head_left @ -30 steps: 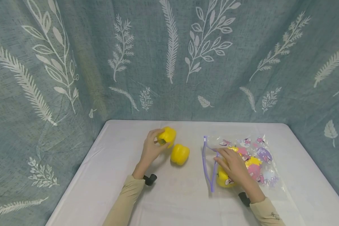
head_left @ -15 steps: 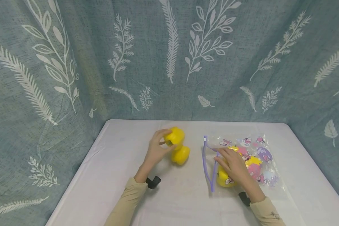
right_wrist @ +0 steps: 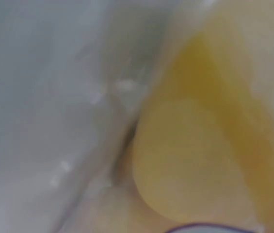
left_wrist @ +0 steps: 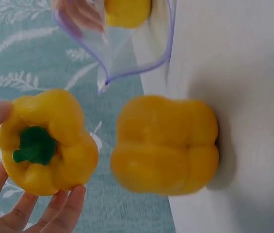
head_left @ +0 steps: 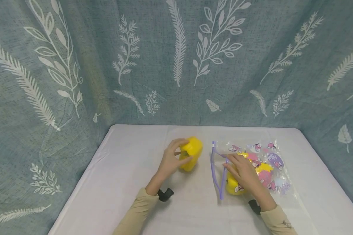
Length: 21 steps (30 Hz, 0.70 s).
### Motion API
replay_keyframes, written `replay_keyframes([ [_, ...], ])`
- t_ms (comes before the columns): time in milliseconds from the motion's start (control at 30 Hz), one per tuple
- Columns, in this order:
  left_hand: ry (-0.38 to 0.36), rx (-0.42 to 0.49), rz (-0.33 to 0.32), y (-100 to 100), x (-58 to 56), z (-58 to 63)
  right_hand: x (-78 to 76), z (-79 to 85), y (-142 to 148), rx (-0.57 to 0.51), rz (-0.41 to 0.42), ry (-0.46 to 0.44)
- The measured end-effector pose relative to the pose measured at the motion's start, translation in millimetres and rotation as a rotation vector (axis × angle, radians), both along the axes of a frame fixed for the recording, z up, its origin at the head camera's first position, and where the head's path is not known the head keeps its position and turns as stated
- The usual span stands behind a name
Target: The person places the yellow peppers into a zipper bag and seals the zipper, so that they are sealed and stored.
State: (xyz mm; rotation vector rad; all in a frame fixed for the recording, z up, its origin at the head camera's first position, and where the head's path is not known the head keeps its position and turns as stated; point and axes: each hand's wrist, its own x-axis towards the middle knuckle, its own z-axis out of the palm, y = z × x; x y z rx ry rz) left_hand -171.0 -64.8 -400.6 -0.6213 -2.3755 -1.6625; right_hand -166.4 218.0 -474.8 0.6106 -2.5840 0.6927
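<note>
My left hand [head_left: 169,160] grips a yellow bell pepper [head_left: 195,147], raised off the table, its green stem facing the left wrist camera. Just below and partly hidden by it in the head view is a second yellow bell pepper [head_left: 187,166], which stands on the table in the left wrist view [left_wrist: 166,145]. A clear zip bag [head_left: 275,161] with pink and purple prints lies at the right, its purple-edged mouth gaping to the left. At that edge my right hand [head_left: 243,171] holds the bag's upper layer. Yellow peppers [head_left: 233,186] show inside, partly under the hand.
A white cloth covers the table [head_left: 129,156]. Behind and beside it hangs a blue-green curtain [head_left: 164,65] with white leaf prints. Each wrist wears a black camera [head_left: 165,195]. The right wrist view is blurred, filled by plastic and yellow.
The left hand has carried its pepper rightward and slightly nearer, across the standing pepper, toward the bag's mouth. My right hand and the bag have stayed put.
</note>
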Motion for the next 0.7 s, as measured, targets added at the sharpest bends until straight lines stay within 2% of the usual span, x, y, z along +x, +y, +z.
replay_keyframes([
  [133,0.000,-0.010,-0.015,4.5,2.9,-2.8,0.5,0.7,-0.5,0.003,0.002,0.005],
  [400,0.011,0.002,-0.033,10.6,-11.2,-40.9,1.1,0.4,0.0,0.015,-0.007,-0.006],
  [700,0.014,-0.055,-0.059,17.3,-4.9,-46.7,2.5,2.0,-1.1,0.014,-0.014,-0.028],
])
